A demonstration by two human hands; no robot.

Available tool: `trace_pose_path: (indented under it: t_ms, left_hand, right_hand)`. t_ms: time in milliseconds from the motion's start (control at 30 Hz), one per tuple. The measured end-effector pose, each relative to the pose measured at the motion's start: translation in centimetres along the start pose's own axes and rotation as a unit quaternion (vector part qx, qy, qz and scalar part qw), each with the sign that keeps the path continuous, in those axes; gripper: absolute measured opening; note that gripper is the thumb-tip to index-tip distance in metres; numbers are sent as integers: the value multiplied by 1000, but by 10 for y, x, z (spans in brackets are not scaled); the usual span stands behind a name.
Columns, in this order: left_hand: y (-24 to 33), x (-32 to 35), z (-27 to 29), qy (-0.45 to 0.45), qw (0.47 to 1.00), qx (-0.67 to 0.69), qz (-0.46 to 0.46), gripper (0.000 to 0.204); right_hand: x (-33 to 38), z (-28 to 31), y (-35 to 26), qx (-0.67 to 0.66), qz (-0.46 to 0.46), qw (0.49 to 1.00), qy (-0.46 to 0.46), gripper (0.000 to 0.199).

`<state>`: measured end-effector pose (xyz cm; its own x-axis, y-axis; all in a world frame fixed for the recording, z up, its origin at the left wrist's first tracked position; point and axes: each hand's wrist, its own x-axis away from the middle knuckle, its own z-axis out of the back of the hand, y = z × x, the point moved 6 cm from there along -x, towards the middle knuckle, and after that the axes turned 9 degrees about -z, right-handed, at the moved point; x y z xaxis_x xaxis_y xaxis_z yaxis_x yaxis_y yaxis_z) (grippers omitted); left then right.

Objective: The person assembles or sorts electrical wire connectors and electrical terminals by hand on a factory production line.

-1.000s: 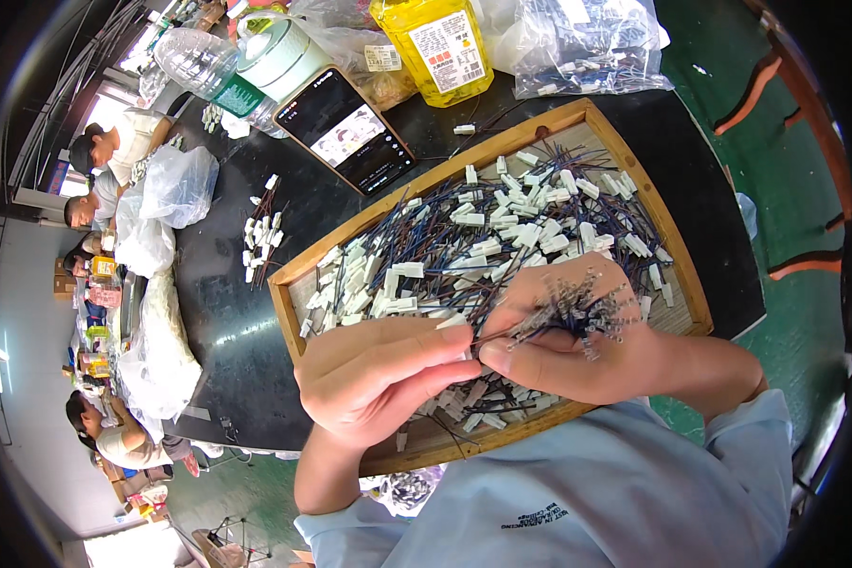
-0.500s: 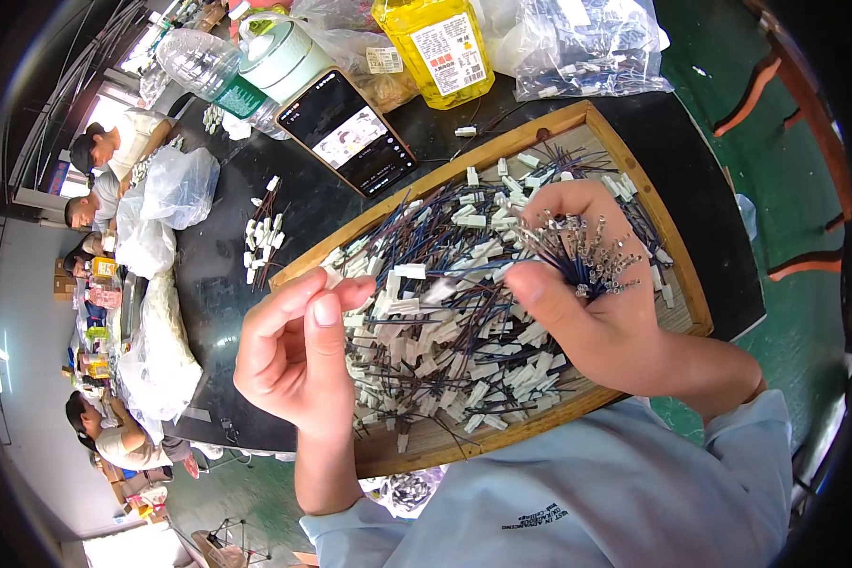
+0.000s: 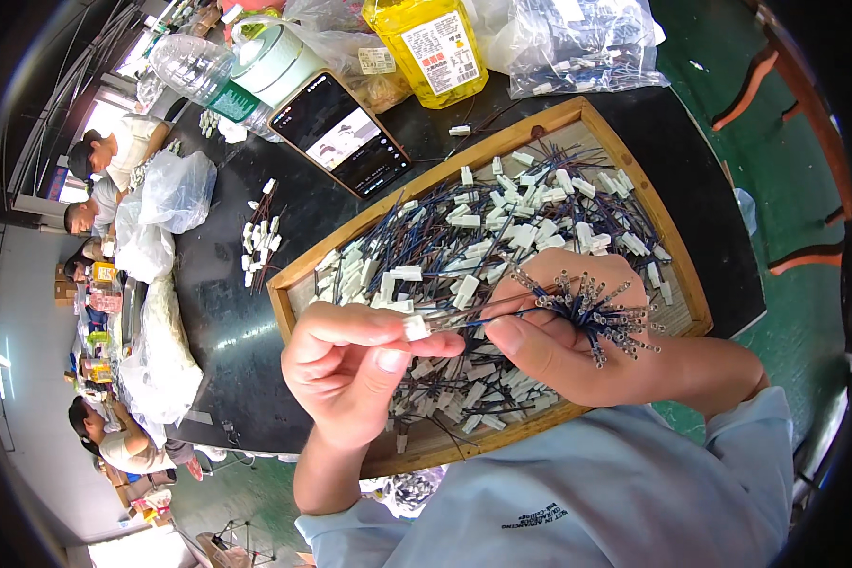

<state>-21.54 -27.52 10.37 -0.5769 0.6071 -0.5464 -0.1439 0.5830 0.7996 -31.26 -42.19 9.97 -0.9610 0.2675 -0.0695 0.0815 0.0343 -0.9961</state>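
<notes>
Head view: small sorted pile of connectors (image 3: 258,227) lies on table (image 3: 208,312), apart from tray (image 3: 677,275). Left hand (image 3: 350,364) pinches white connector (image 3: 415,327), steadying it over tray. Right hand (image 3: 559,331) clamps wire bundle (image 3: 587,308), terminals fanned outward for picking.

bare tabletop (image 3: 227,322) left of crowded tray (image 3: 298,308)
</notes>
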Motion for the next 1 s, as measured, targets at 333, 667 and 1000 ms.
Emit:
trace_pose_path:
  t_ms: [333,667,1000]
  left_hand:
    - [-2,3,-4,-37,999,-32,14,9]
    - [2,0,-4,-53,998,-30,11,10]
    - [2,-1,-7,-91,993,-72,22,15]
  right_hand:
    - [-1,-3,2,21,-21,999,-41,9]
    - [-3,-3,5,-1,-5,997,-76,8]
    - [-6,-6,13,-107,-61,989,-86,7]
